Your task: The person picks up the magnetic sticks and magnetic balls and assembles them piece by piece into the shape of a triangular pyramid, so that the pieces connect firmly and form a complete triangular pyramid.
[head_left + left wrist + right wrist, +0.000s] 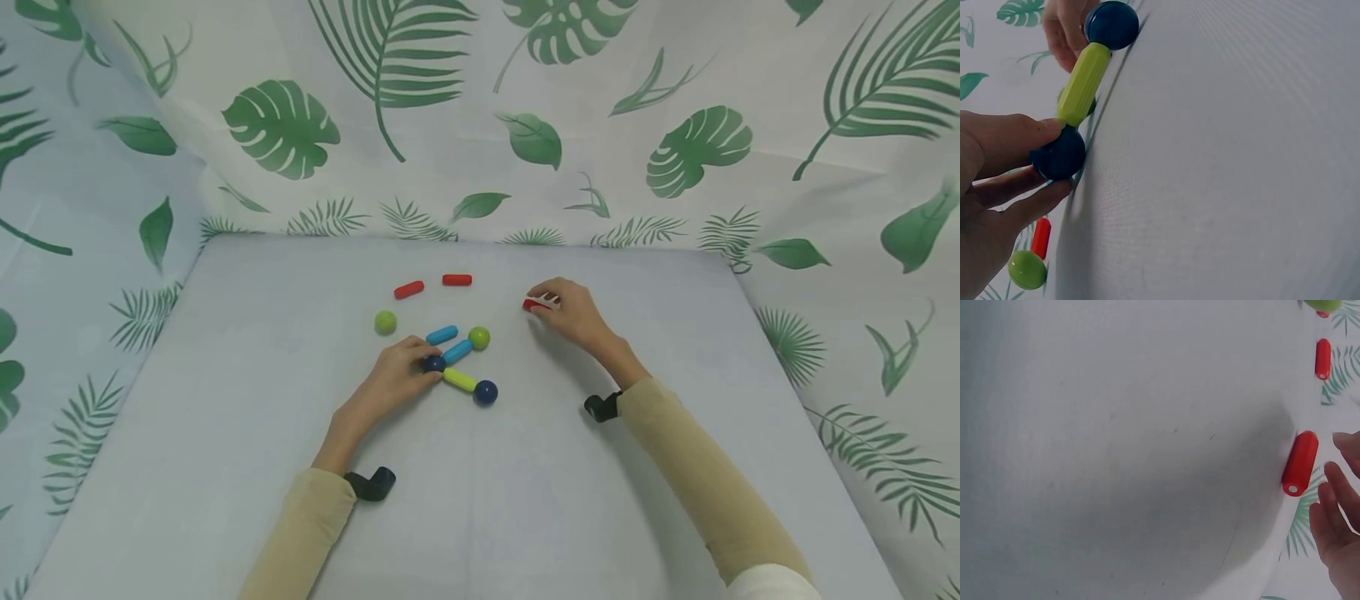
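Observation:
My left hand (pixel 393 377) pinches a dark blue ball (pixel 435 364) between thumb and fingers. From that ball a yellow-green rod (pixel 460 380) leads to a second dark blue ball (pixel 486 392). A light blue rod (pixel 457 352) also runs from the held ball towards a green ball (pixel 479 337). My right hand (pixel 573 312) hovers around a red rod (pixel 534 305) on the table. In the right wrist view, a gap shows between the red rod (pixel 1300 464) and the spread fingertips (pixel 1333 469).
Another light blue rod (pixel 442 335) lies just beyond my left fingers. Farther back are two red rods, one at left (pixel 408 289) and one at right (pixel 457 280). A loose green ball (pixel 386 322) sits left of them on the white table (pixel 525 500). Leaf-printed cloth (pixel 450 183) surrounds the table.

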Available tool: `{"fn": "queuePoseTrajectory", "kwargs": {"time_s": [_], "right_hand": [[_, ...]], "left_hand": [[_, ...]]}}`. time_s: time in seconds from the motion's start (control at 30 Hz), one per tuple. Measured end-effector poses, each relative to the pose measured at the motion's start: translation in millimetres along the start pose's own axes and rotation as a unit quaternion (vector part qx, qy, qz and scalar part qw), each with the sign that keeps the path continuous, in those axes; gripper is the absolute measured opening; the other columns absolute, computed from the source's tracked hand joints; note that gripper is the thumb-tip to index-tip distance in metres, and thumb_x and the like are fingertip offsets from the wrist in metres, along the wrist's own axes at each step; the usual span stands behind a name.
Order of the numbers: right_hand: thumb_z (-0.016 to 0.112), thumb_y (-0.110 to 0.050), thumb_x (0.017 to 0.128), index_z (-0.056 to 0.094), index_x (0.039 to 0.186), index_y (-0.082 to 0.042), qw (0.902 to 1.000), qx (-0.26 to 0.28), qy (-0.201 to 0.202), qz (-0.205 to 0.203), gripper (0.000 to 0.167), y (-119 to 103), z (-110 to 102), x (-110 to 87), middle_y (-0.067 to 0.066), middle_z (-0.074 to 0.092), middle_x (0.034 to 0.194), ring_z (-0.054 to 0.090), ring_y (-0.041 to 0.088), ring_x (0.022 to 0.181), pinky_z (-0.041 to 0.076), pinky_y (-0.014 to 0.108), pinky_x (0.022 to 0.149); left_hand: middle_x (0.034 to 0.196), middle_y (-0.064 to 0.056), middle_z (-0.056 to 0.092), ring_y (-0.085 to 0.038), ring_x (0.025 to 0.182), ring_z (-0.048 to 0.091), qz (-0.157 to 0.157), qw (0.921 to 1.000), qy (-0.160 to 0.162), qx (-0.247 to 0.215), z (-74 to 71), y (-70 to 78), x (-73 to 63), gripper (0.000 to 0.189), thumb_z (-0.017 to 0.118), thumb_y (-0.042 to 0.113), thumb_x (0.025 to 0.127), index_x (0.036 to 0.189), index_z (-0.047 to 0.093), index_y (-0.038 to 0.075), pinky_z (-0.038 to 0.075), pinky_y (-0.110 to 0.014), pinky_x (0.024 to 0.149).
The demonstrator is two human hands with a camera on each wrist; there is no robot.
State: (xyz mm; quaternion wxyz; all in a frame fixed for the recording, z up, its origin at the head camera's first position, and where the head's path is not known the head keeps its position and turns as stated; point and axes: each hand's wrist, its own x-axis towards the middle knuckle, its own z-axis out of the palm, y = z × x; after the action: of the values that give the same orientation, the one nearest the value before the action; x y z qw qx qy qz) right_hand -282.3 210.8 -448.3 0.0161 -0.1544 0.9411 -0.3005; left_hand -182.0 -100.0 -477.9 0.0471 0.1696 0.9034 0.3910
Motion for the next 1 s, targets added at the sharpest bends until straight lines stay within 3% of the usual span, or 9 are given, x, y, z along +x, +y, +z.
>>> {"fn": "queuePoseTrajectory", "kwargs": {"time_s": [0.4, 1.0], "right_hand": [[0.067, -0.003, 0.096, 0.067, 0.128, 0.001, 0.998, -0.015, -0.048, 0.039, 0.032, 13.4, 7.9, 5.8, 0.021, 0.067, 0.124, 0.063, 0.036, 0.11, 0.056, 0.049, 0.099], [0.072, -0.004, 0.092, 0.071, 0.124, 0.0, 0.9981, -0.014, -0.057, -0.019, 0.032, -6.4, 13.6, -24.2, 0.017, 0.073, 0.116, 0.066, 0.031, 0.102, 0.058, 0.045, 0.092]], "left_hand": [[0.121, -0.012, 0.067, -0.026, 0.111, 0.065, -0.006, 1.0, 0.001, -0.003, -1.1, -2.0, -1.2, 0.038, 0.077, 0.012, 0.093, 0.129, 0.07, 0.003, 0.056, -0.042, 0.103], [0.122, -0.011, 0.068, -0.024, 0.11, 0.066, -0.009, 0.9999, -0.003, -0.009, -0.8, -1.7, -1.2, 0.04, 0.077, 0.009, 0.092, 0.131, 0.068, 0.003, 0.056, -0.042, 0.102]]}}
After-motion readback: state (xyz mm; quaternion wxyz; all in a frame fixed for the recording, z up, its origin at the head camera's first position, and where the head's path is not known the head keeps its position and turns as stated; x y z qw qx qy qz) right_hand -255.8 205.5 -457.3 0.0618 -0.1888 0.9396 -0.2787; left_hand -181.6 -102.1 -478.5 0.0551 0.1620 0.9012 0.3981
